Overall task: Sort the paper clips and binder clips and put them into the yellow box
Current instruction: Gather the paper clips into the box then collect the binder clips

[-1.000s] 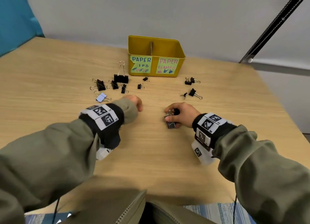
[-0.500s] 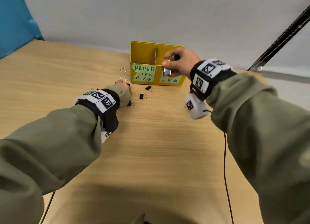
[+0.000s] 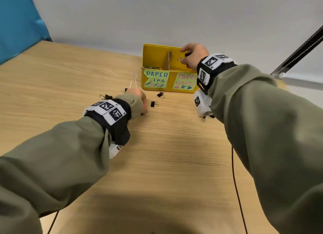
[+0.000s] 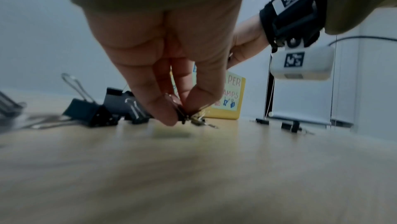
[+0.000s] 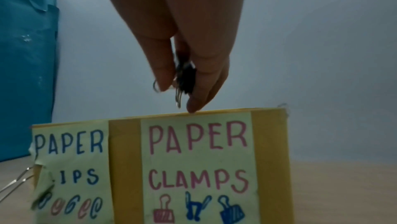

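Right hand (image 3: 194,56) hung over the yellow box (image 3: 153,54), above its right compartment, the one w/ the "PAPER CLAMPS" label (image 5: 197,163) on the front wall. Its grip was closed on small black binder clips (image 5: 185,78), pinched between thumb and fingers, wire handles pointing down just above the box rim. Exact count of clips in that pinch can't be told.

Left hand (image 4: 169,61) was down at the desk (image 3: 157,163), just in front of the box's left half. Thumb and fingertips (image 4: 165,117) pinched a small black clip (image 4: 189,117) w/ wire handles, right at the desk surface; blurred, so can't tell if it was lifted or touching.

Box stood near the far edge of the desk, roughly mid-width, w/ a cardboard divider (image 3: 168,60) splitting it. Left compartment, labelled "PAPER ..IPS" (image 3: 156,79), held colored paper clips (image 3: 153,68).

Loose binder clips lay on the desk: a large one (image 3: 132,82) w/ its handle standing up, just left of the box's front left corner; another (image 3: 106,96) further left beside the left wrist; two small ones (image 3: 160,94) (image 3: 154,103) just in front of the box; one more (image 3: 205,117) partly hidden under the right wrist camera.
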The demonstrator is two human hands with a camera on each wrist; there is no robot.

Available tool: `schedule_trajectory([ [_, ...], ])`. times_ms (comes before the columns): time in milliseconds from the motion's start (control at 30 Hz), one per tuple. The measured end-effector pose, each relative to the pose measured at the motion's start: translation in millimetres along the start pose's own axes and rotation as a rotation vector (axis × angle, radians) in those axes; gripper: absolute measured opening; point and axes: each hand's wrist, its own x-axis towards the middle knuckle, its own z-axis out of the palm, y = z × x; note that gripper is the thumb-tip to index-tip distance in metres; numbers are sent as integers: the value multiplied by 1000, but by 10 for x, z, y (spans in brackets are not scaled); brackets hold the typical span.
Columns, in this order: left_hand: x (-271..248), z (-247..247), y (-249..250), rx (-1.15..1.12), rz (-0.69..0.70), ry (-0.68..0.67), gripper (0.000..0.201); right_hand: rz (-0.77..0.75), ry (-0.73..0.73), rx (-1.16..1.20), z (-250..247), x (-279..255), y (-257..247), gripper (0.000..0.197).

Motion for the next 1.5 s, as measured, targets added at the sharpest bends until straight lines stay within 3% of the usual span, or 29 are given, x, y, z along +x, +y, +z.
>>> schedule_trajectory([
  [100,11,-180,191,-249,86,38,8,-17,-40,-43,-66,-48,64,46],
  [267,151,-607,905,-421,325,202,28,69,198,-64,-170,-127,426,39],
  [367,291,-616,1181,-404,354,282,14,179,246,-119,-246,-233,840,33],
  [400,325,-576,1199,-370,361,292,8,208,228,-129,-270,-287,968,30],
  [467,316,-446,1172,-279,364,302,23,255,120,-132,-321,-386,1195,27],
  [567,151,-194,1037,-81,488,338,28,279,-157,-226,-314,-512,1386,69],
  [633,82,-20,896,21,534,263,29,246,-278,-316,-227,-564,1421,88],
  [700,82,103,724,158,445,150,43,210,-356,-400,-99,-630,1426,99],
  [767,110,161,566,327,263,57,68,181,-405,-553,45,-705,1443,103],
  [867,161,161,424,418,73,6,90,101,-324,-769,185,-839,1439,93],
  [967,161,224,433,425,4,-26,85,-30,-159,-822,261,-954,1408,77],
  [1033,137,267,500,412,-11,-34,76,-61,-124,-782,313,-1012,1390,68],
  [1233,-34,287,645,304,35,-136,59,-182,-127,-729,417,-1148,1296,33],
  [1500,-159,305,566,319,178,-126,46,-98,-115,-667,414,-1161,1279,35],
])
